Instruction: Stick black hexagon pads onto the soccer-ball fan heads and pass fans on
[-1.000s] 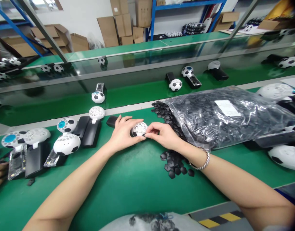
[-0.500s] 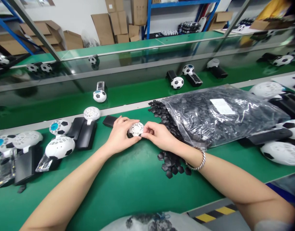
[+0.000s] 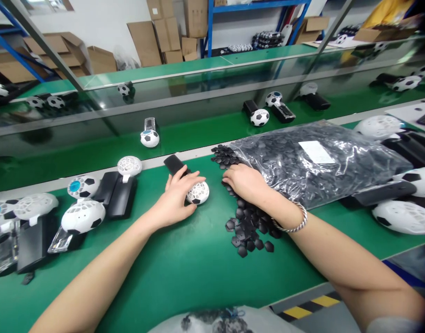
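My left hand (image 3: 174, 199) holds a white football-shaped device (image 3: 199, 193) on the green bench, fingers across its top and thumb near its lower edge. It has an open lattice and a few black patches; its black handle (image 3: 173, 163) points away behind my fingers. To the right, my right hand (image 3: 246, 182) reaches into a pile of black pentagon pieces (image 3: 247, 226), fingers bent down and drawn together. Whatever lies between those fingertips is hidden. Touching the pile is a large clear bag (image 3: 282, 157) full of the same pieces.
More football-shaped devices (image 3: 83, 216) with black handles lie on the left of the bench (image 3: 164, 277), others (image 3: 403, 217) on the right. Beyond a pale rail, several stand on a green belt (image 3: 205, 132). Cardboard boxes (image 3: 143, 44) and a blue shelf rack (image 3: 210, 27) stand behind.
My right hand has left the football-shaped device and moved right to the black pieces. Under my left hand the device has turned, its handle now pointing more away from me.
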Tool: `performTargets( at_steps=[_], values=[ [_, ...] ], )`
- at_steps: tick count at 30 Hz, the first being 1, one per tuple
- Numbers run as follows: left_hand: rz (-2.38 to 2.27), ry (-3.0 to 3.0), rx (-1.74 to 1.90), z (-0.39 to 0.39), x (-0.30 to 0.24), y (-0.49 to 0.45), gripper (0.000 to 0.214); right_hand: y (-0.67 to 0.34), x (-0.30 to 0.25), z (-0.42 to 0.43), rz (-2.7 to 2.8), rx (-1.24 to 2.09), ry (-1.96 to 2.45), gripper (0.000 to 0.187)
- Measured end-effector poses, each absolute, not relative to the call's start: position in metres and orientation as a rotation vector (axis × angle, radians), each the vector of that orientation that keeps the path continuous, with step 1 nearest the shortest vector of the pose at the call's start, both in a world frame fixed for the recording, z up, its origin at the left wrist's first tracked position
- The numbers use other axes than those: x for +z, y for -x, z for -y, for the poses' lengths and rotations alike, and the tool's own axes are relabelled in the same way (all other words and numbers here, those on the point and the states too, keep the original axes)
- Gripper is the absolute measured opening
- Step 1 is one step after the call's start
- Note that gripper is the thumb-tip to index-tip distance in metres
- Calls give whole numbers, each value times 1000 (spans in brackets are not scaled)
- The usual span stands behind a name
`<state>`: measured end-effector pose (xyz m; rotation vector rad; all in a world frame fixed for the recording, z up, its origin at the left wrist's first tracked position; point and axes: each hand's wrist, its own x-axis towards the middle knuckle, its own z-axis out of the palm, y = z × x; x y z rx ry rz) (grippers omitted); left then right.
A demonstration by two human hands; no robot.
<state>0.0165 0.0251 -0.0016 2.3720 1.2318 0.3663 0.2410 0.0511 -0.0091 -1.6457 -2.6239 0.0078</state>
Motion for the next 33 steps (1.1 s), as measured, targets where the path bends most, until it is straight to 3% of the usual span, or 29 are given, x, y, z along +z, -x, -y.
performTargets(
  at_steps=[5,10,13,18,24,33],
  values=[
    [-1159,-2363,440,-25,-4,-16,63,-238,1,-43,2793,45,1471,11],
    [-1107,-2361,473,-25,-5,-15,61,-236,-3,-42,2766,-41,1463,20],
    [-1087,-2370,525,-26,-7,-16,54,-235,-2,-41,2583,221,1360,25],
    [-1004,-2421,555,-29,-7,-16,49,-229,9,-31,2291,849,1115,8],
    [-1006,-2409,519,-30,-5,-15,47,-223,8,-27,2302,858,1046,15],
    [-976,-2413,569,-30,-6,-14,48,-222,1,-28,2116,1085,1041,4]
  ],
)
